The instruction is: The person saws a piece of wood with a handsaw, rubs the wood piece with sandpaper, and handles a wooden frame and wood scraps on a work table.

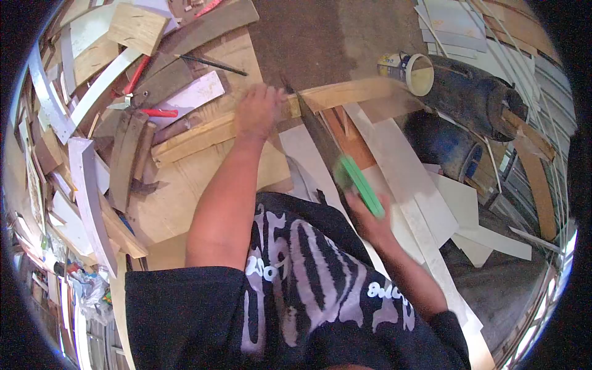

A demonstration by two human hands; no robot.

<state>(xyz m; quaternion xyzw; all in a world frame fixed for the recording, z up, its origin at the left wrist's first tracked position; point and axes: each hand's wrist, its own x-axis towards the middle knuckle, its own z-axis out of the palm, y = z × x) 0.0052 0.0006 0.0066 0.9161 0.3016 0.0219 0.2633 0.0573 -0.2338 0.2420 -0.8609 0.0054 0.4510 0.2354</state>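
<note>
A long wooden plank (206, 134) lies across the workbench and sticks out past its right side. My left hand (259, 112) is closed over the plank, pressing on it just left of the saw. In my right hand (369, 217) is the green handle (362, 185) of a hand saw, slightly blurred by motion. The saw's dark blade (317, 126) runs up from the handle and meets the plank beyond the bench edge. How deep the blade sits in the wood cannot be made out. The plank's far right end is smeared.
On the plywood bench top (185, 200) lie a dark pencil (213, 64), a red-handled tool (159, 113) and several wood offcuts (137, 28). White panels (407, 179) lean below on the right. Behind them are a dark drum (465, 89) and a white bucket (421, 75).
</note>
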